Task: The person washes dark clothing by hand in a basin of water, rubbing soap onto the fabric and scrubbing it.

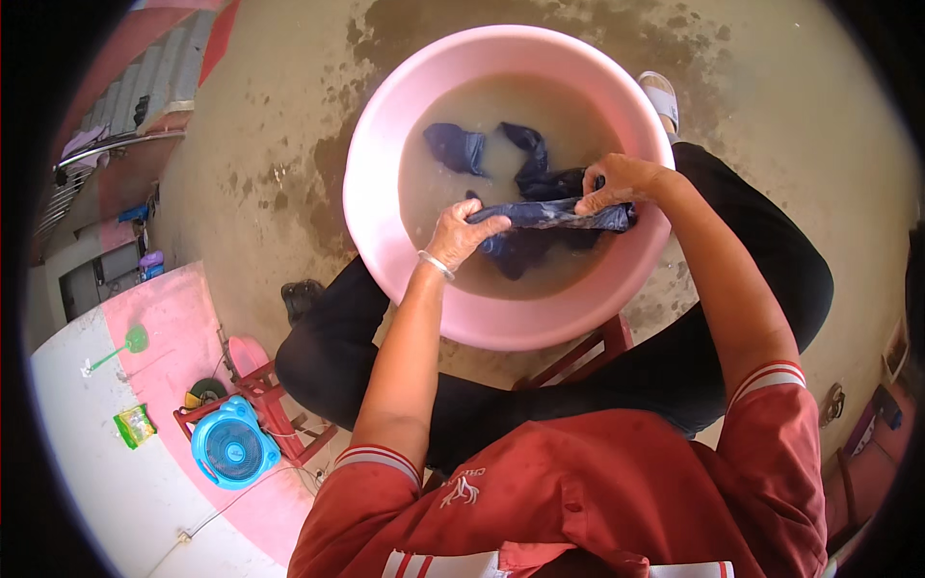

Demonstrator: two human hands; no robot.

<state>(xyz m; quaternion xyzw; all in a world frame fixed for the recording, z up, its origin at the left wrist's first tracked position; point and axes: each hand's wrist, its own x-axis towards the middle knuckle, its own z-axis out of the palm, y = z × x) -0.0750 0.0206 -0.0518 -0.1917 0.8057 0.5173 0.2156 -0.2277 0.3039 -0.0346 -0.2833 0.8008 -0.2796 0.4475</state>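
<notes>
A large pink plastic basin (376,238) stands between my knees, holding cloudy, greyish-brown water (462,274). Above the water I hold a stretch of wet dark-blue cloth (538,214) with pale suds along it. My left hand (462,235), with a silver bangle on its wrist, grips the cloth's left end. Near the other end, by the basin's right wall, my right hand (614,186) pinches it between thumb and fingers. More of the dark cloth (531,159) trails in the water beyond my hands, and another piece (455,148) floats at the left. Whether these join under water is hidden.
The concrete floor (274,130) is wet in patches around the basin. Part of a red wooden stool (578,357) shows below the basin. On my left are a blue fan (233,444) on a red stool and a pink-and-white wall (173,347). Sandals (832,404) lie at the right.
</notes>
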